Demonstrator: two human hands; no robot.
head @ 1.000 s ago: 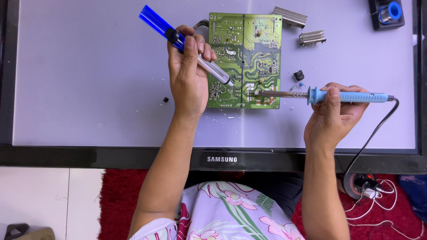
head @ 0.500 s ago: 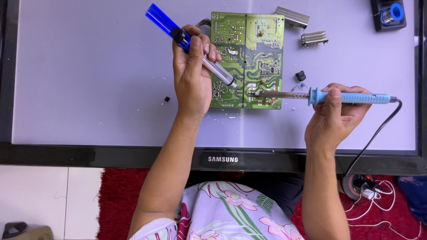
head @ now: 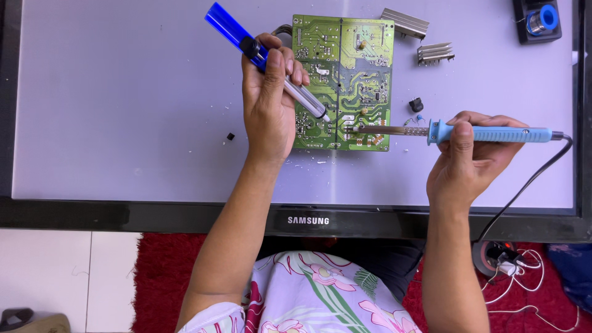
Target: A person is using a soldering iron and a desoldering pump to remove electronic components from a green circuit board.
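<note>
left hand [head: 269, 102] clenched on desoldering pump [head: 271, 65], tip slanting down-right; right hand [head: 472, 154] grasping soldering iron [head: 456, 132], lying level, tip leftward, both tips near circuit board's [head: 343, 80] near edge.

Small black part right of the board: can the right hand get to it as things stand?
Probably not without letting go: the right hand is wrapped around the soldering iron, so its fingers are occupied. The small black part lies uncovered just above the iron's shaft, beside the circuit board.

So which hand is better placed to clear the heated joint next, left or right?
Left, probably. The left hand holds the blue desoldering pump with its nozzle down on the green circuit board, close to the soldering iron tip. The right hand is busy holding that iron on the board.
</note>
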